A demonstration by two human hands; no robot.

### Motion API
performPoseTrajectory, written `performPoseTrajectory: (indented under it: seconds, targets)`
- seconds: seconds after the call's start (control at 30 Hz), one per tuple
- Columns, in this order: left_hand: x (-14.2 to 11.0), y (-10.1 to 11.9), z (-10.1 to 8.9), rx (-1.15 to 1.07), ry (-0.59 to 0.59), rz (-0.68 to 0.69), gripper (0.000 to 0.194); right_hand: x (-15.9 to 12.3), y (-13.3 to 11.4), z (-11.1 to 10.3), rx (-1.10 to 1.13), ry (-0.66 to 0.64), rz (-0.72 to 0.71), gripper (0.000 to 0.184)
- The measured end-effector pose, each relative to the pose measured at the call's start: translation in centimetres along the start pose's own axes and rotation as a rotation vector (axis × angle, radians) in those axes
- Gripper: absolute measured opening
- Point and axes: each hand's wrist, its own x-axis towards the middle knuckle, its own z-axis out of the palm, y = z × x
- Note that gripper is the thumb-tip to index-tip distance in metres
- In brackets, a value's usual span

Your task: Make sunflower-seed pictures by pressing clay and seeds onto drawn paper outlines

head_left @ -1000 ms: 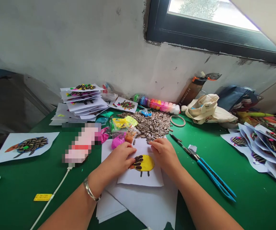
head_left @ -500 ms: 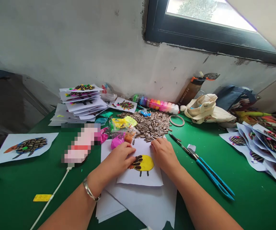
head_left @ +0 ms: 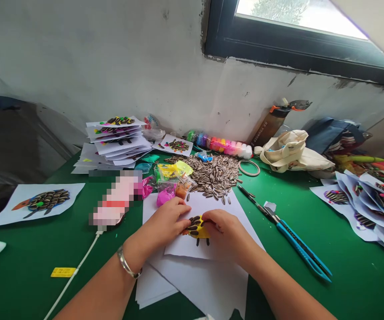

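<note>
A small white sheet (head_left: 187, 250) lies on larger paper and carries a bird shape in yellow clay (head_left: 204, 231) with two dark legs. Striped sunflower seeds (head_left: 195, 226) cover the left part of the clay. My left hand (head_left: 169, 218) rests on the sheet, fingers apart, thumb beside the seeds at the bird's orange head. Over the right part of the clay is my right hand (head_left: 223, 229), thumb and forefinger pinched on a sunflower seed (head_left: 203, 222) at the clay surface. The hand hides most of that seed and the clay's right end.
Behind the paper lies a heap of sunflower seeds (head_left: 217, 175) beside bags of coloured clay (head_left: 170, 191). A blue-handled craft knife (head_left: 303, 249) and tape ring (head_left: 249, 168) lie to the right. Finished seed pictures are stacked left (head_left: 118, 149) and right (head_left: 375, 209). A white cable (head_left: 74, 275) crosses the left.
My right hand has moved left and down from the sheet's upper right edge onto the yellow clay, bringing a seed. My left hand stays on the sheet. The view has shifted slightly.
</note>
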Motion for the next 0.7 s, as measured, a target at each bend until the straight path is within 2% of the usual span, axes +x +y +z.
performPoseTrajectory:
  seconds: [0.4, 0.7]
  targets:
    - [-0.02, 0.34, -0.38, 0.02, -0.033, 0.004, 0.022, 0.0, -0.16, 0.74, -0.031, 0.02, -0.061, 0.018]
    - [-0.14, 0.26, -0.33, 0.024, -0.037, 0.004, 0.023, -0.2, 0.12, 1.08, -0.236, 0.056, -0.167, 0.016]
